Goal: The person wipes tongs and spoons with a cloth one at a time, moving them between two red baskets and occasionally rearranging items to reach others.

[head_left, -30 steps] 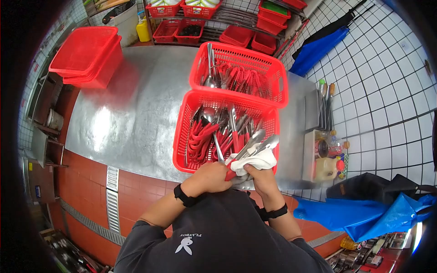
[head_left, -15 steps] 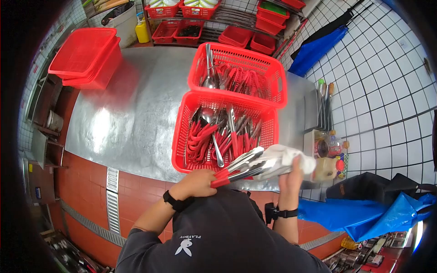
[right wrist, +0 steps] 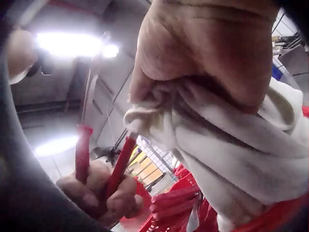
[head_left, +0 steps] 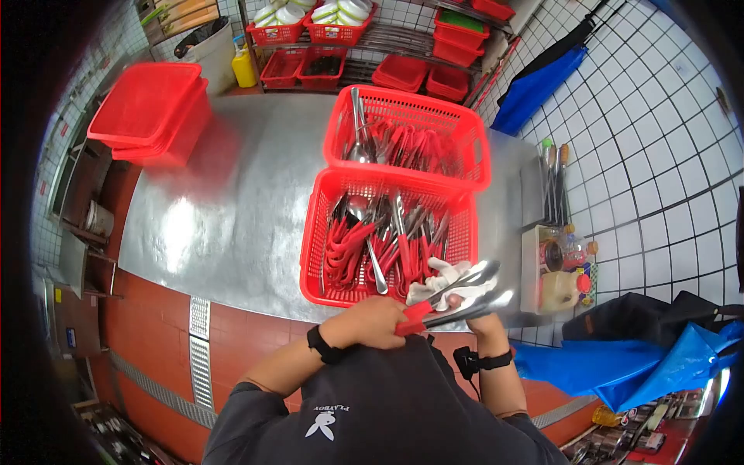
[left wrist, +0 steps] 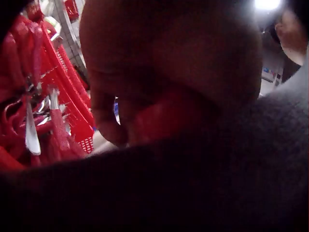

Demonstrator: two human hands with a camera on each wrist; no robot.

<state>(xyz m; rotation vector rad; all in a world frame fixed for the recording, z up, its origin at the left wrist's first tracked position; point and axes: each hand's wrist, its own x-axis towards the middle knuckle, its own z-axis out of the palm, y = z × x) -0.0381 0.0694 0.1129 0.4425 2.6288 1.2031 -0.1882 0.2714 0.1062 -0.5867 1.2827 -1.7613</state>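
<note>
My left hand (head_left: 376, 322) grips the red handles (head_left: 415, 317) of metal tongs, whose silver ends (head_left: 482, 298) point right in the head view. The right hand (head_left: 487, 325) holds a white cloth (head_left: 438, 280) against the tongs; in the right wrist view the cloth (right wrist: 227, 145) bunches under the curled fingers, and the left hand (right wrist: 104, 191) is round two red handles. Just beyond the hands stands a red basket (head_left: 311, 232) of red-handled tongs, with a spoon (head_left: 377, 267) lying on them. The left wrist view is mostly dark, the left hand (left wrist: 169, 53) close to the lens.
A second red basket (head_left: 329, 139) with more utensils adjoins the first. Stacked red baskets (head_left: 147, 108) stand at the far left of the metal table (head_left: 248, 201). Bottles (head_left: 559, 288) sit in a tray at the right; blue aprons (head_left: 620, 356) lie near the right arm.
The right hand swung out to the right with the cloth, then came back slightly lower. The tongs' ends now point right, while the left hand keeps its hold. The head view has shifted a little.
</note>
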